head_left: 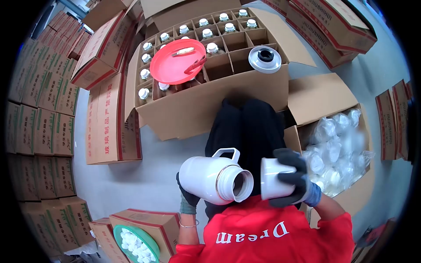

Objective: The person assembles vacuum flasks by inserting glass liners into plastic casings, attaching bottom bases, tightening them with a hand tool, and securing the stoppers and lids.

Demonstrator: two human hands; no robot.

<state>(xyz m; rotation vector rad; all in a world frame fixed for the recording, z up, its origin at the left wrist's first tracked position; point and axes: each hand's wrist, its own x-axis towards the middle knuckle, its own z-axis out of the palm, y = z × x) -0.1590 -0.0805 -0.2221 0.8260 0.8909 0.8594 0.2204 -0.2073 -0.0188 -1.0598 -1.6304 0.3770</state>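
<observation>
My left hand (187,195), in a dark glove, grips a white thermos flask (199,177) from below and behind. The flask lies tilted on its side above my lap, its handle upward and its uncapped mouth facing right. My right hand (294,177), also gloved, is closed around a white cup (274,179) held sideways. The cup's open end is turned toward the flask, with a small gap between them. Most of my left fingers are hidden behind the flask.
Ahead stands a divided carton (210,109) of white-capped bottles, with a red tray (173,68) and a round lid with a black ring (264,59) on top. At right, an open box (322,98) holds plastic-wrapped white pieces. A green basin (118,232) sits lower left. Stacked cartons (44,131) line the left.
</observation>
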